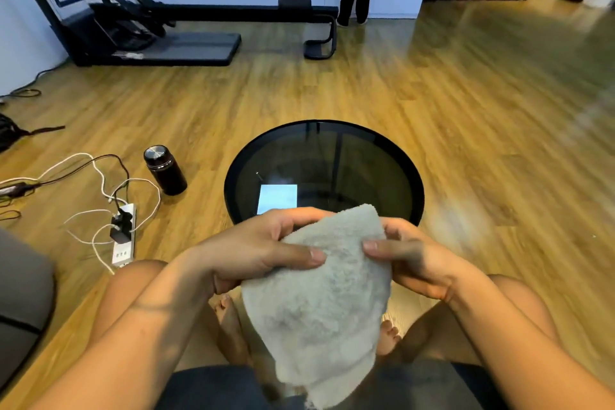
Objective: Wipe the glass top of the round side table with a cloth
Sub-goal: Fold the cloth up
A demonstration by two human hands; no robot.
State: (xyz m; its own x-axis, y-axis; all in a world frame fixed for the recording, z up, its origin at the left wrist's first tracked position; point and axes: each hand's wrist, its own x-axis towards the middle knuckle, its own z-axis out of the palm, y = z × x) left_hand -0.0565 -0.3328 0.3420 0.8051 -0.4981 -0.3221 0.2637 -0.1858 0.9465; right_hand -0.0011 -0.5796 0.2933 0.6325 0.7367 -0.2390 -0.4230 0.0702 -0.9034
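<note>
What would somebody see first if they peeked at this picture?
The big fluffy grey cloth, low in the middle, is held up by the left hand and right hand, one at each side near its top. Just beyond it stands the round black table with a dark glass top. A black bottle stands on the wood floor to its left.

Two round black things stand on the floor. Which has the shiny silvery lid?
The bottle, left of the side table and just beyond the power strip. The much wider table has a dark glass top instead.
</note>
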